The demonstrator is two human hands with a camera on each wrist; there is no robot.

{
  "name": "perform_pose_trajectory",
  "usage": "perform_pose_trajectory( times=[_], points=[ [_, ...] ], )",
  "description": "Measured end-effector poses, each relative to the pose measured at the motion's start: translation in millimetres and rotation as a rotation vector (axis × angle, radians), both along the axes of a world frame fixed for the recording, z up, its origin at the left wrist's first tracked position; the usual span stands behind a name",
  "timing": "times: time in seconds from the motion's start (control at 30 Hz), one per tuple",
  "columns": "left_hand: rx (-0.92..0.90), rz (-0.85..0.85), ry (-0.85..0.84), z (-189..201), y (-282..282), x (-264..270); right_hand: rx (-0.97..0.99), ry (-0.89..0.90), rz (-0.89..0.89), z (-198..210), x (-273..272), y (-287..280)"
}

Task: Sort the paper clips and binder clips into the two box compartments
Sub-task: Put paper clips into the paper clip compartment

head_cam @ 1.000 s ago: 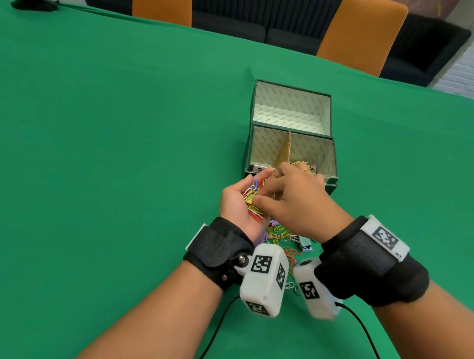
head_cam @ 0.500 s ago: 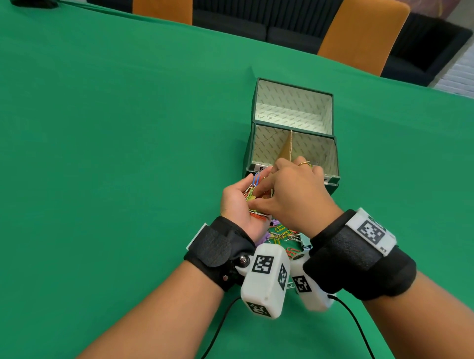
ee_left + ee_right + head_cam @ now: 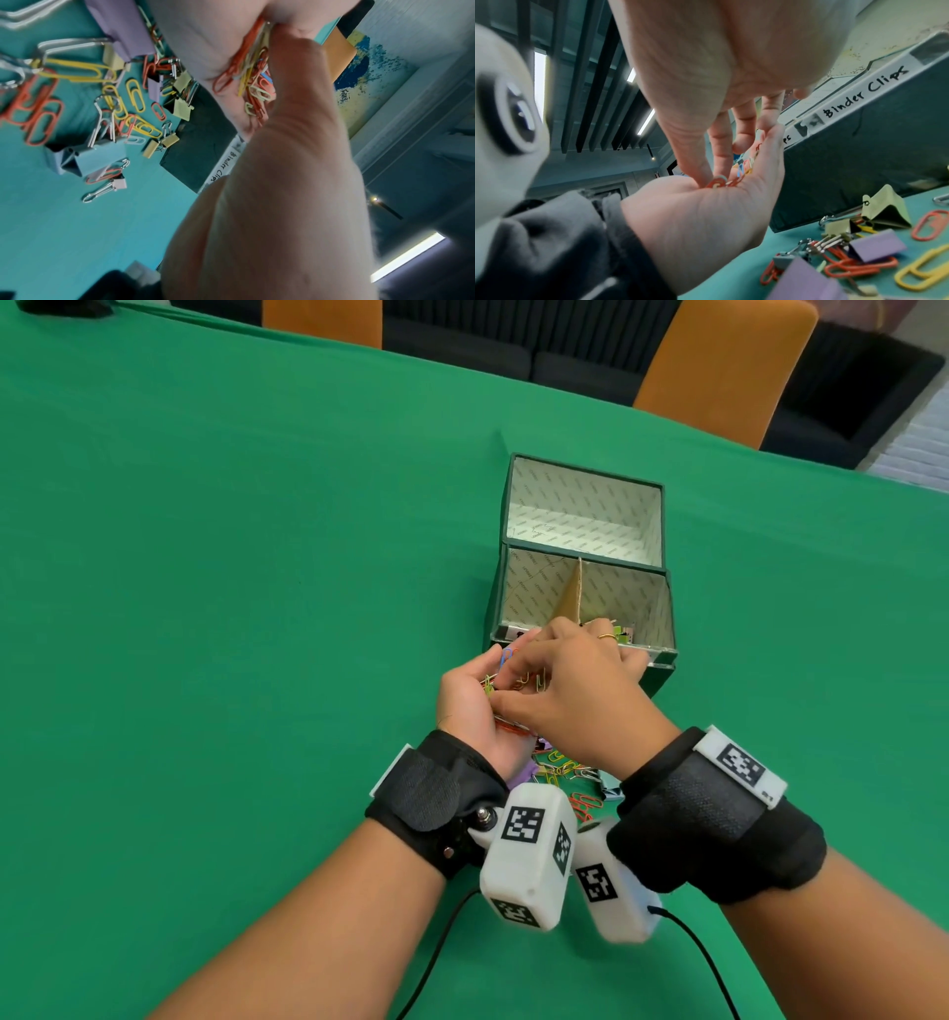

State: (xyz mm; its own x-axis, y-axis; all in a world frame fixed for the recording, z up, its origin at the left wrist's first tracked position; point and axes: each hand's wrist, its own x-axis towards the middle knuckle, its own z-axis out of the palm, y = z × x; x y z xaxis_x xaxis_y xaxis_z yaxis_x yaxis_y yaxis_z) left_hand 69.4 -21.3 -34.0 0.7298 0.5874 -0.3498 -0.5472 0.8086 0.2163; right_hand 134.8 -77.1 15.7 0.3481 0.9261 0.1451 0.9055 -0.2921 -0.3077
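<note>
left hand: (image 3: 475,706) palm up, fingers loosely cupped round a bunch of paper clips (image 3: 513,683) lying in the palm; sits just short of the box's near wall.
right hand: (image 3: 575,698) palm down, directly over the left palm; thumb and forefinger tips pressed into the bunch in the right wrist view, pinching at an orange clip (image 3: 716,183). Gold ring on one finger.
held clips: orange, yellow, blue, pale green, tangled together; left wrist view shows them sandwiched between the two hands (image 3: 253,81).
box: (image 3: 662,660) dark green, open, just ahead of both hands; fingertips of the right hand overlap its near rim. Cardboard divider (image 3: 572,593) splits it into two compartments.
label strip: (image 3: 864,93) on the near rim, reads "Binder Clips" ahead of the right hand; the label ahead of the left hand is mostly hidden, only "ps" visible.
right compartment: a few small binder clips (image 3: 624,634) show just past the right knuckles.
left compartment: contents hidden by the hands, cannot tell.
lid: (image 3: 585,510) stands open beyond the box, pale lining facing up.
loose pile: (image 3: 570,775) under and behind both wrists, on the green cloth (image 3: 231,582); mixed paper clips plus binder clips, purple (image 3: 877,246), blue (image 3: 85,160), pale yellow (image 3: 181,110).
</note>
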Motion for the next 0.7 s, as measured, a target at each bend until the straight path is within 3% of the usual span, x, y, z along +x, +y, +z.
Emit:
perform_pose_trajectory(
  times=[0.5,0.7],
  points=[
    [0.069,0.071,0.058,1,-1,3,0.033,-0.014,-0.041,24,11,-9],
    [0.084,0.042,0.012,3,-2,2,0.057,0.216,-0.012,30,17,-10]
  ],
)
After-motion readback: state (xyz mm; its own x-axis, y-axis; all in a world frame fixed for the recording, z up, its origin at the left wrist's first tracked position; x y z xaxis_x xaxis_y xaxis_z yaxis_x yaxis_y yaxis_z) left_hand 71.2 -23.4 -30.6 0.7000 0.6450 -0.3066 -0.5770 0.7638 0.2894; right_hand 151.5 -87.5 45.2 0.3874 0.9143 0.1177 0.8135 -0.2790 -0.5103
